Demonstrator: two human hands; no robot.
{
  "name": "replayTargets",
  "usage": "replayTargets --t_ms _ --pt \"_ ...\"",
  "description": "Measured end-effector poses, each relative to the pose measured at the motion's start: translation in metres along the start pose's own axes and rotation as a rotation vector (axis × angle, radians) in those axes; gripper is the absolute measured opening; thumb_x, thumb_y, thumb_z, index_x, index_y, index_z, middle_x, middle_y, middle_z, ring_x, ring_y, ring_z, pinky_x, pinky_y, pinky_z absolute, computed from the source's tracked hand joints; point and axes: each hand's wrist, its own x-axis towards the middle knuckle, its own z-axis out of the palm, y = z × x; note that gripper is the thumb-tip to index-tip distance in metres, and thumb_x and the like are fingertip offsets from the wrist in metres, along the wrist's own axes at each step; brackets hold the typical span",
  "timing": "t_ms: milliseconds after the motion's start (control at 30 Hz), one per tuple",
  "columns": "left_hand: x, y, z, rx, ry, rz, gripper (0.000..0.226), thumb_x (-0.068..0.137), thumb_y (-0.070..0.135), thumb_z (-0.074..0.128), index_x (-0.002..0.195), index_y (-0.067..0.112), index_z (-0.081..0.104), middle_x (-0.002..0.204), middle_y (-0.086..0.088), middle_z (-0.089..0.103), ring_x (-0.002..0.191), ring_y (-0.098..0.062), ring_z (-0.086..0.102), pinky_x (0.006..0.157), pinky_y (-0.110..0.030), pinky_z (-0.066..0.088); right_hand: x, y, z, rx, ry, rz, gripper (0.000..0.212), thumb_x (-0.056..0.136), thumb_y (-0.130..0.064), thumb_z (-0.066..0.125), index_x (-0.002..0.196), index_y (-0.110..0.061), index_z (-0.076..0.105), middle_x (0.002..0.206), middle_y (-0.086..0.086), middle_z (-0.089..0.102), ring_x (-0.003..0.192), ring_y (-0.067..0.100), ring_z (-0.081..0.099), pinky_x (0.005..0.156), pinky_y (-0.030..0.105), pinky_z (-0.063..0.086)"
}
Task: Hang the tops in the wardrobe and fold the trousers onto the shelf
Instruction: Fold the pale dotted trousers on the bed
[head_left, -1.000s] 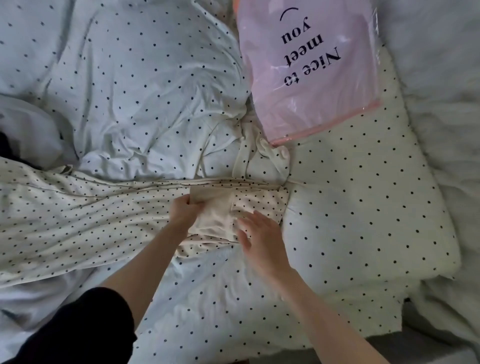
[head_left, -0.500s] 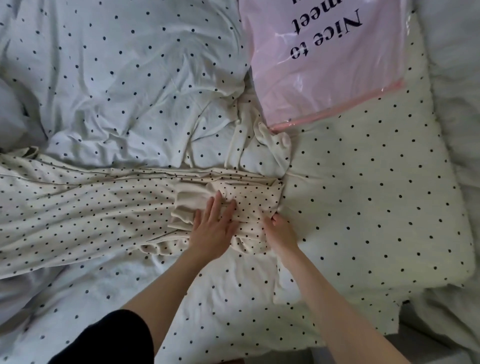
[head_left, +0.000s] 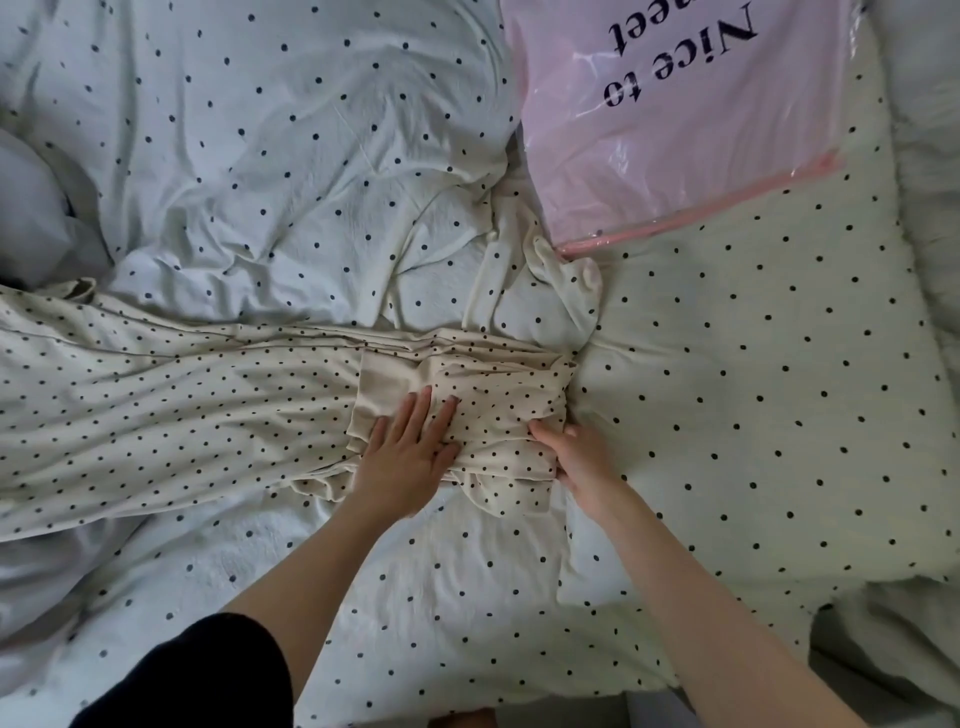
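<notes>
Cream trousers with small black dots (head_left: 171, 410) lie stretched across the bed from the left edge to the middle. Their right end is folded back, showing a plain cream inner side (head_left: 387, 397). My left hand (head_left: 410, 454) presses flat on that folded end with straight fingers. My right hand (head_left: 582, 457) grips the right edge of the fold, its fingers curled under the cloth.
A white duvet with black dots (head_left: 291, 156) covers the bed. A dotted pillow (head_left: 769, 395) lies to the right of the trousers. A pink plastic bag with black lettering (head_left: 660, 119) rests at the top right. Grey bedding (head_left: 31, 218) bulges at the far left.
My left hand let go of the plain inner cloth and now presses flat on the fold. My right hand moved right to the fold's edge and took hold of it.
</notes>
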Motion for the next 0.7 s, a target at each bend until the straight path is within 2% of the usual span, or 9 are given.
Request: replayTargets --t_ms 67,133,200,333,433,533,633,667,700 --pt "-0.001 -0.001 -0.001 -0.03 0.005 0.016 0.054 0.098 0.051 0.01 0.135 0.037 -0.026 0.154 0.005 -0.023 0.141 -0.012 -0.023 0.117 -0.039 -0.007 -0.003 -0.005 -0.002 0.031 -0.07 -0.003 0.021 0.083 -0.017 0.069 0.1 -0.025 0.057 0.107 0.0 0.066 0.1 0.02 0.062 0.093 0.041 0.049" --pt "-0.003 0.0 -0.002 -0.059 0.022 0.041 0.054 0.098 0.05 0.012 0.135 0.04 -0.027 0.154 0.004 -0.023 0.141 -0.013 -0.022 0.116 -0.039 -0.006 -0.007 -0.01 -0.004 -0.068 -0.052 -0.1 0.02 0.085 -0.019 0.065 0.101 -0.028 0.057 0.101 -0.009 0.063 0.093 0.01 0.06 0.08 0.028 0.049" --pt "-0.008 0.001 -0.004 -0.093 0.045 0.072 0.054 0.098 0.05 0.014 0.135 0.042 -0.025 0.155 0.003 -0.023 0.143 -0.016 -0.018 0.116 -0.041 -0.004 -0.016 -0.016 -0.005 -0.246 0.031 -0.223 0.02 0.087 -0.023 0.061 0.107 -0.021 0.058 0.097 -0.009 0.062 0.086 0.006 0.057 0.067 0.018 0.043" --pt "-0.017 0.0 -0.019 -0.352 0.095 0.05 0.055 0.1 0.04 0.022 0.146 0.039 -0.008 0.156 0.0 -0.019 0.143 -0.02 -0.006 0.114 -0.049 0.009 -0.042 -0.036 0.004 -0.493 0.126 -0.451 0.029 0.086 -0.027 0.063 0.09 0.0 0.055 0.075 0.006 0.053 0.067 0.015 0.048 0.059 0.025 0.04" --pt "-0.029 -0.015 -0.036 -0.584 0.193 -0.036 0.05 0.102 0.033 0.026 0.149 0.031 0.01 0.158 0.001 -0.003 0.144 -0.02 0.009 0.111 -0.036 0.015 -0.066 -0.06 0.032 -0.613 0.181 -0.641 0.032 0.085 -0.024 0.064 0.066 -0.01 0.042 0.058 0.0 0.04 0.054 0.013 0.035 0.052 0.025 0.033" --pt "-0.047 -0.042 -0.055 -0.695 0.317 -0.088 0.045 0.102 0.025 0.032 0.147 0.021 0.027 0.155 -0.003 0.021 0.141 -0.018 0.023 0.107 -0.025 0.017 -0.083 -0.078 0.08 -0.675 0.197 -0.736 0.039 0.086 -0.019 0.061 0.06 -0.018 0.032 0.052 -0.004 0.033 0.046 0.01 0.028 0.047 0.018 0.028" --pt "-0.063 -0.083 -0.074 -0.763 0.354 -0.211 0.043 0.102 0.018 0.031 0.145 0.014 0.031 0.148 -0.008 0.036 0.136 -0.021 0.034 0.103 -0.022 0.023 -0.093 -0.085 0.14 -0.796 0.078 -0.767 0.026 0.091 -0.018 0.057 0.068 -0.015 0.045 0.059 -0.002 0.047 0.052 0.011 0.042 0.051 0.021 0.036" --pt "-0.067 -0.098 -0.079 -0.789 0.36 -0.264 0.043 0.102 0.017 0.029 0.145 0.013 0.031 0.147 -0.008 0.038 0.135 -0.022 0.036 0.101 -0.021 0.025 -0.096 -0.085 0.158 -0.83 -0.029 -0.765 0.013 0.092 -0.017 0.055 0.081 -0.011 0.055 0.071 0.001 0.058 0.061 0.015 0.054 0.058 0.025 0.045" --pt "-0.073 -0.117 -0.085 -0.825 0.391 -0.311 0.043 0.103 0.017 0.028 0.145 0.012 0.031 0.146 -0.008 0.039 0.133 -0.022 0.038 0.099 -0.02 0.026 -0.099 -0.085 0.18 -0.857 -0.151 -0.765 0.013 0.094 -0.015 0.053 0.1 -0.008 0.061 0.088 0.006 0.066 0.073 0.016 0.062 0.066 0.027 0.051"
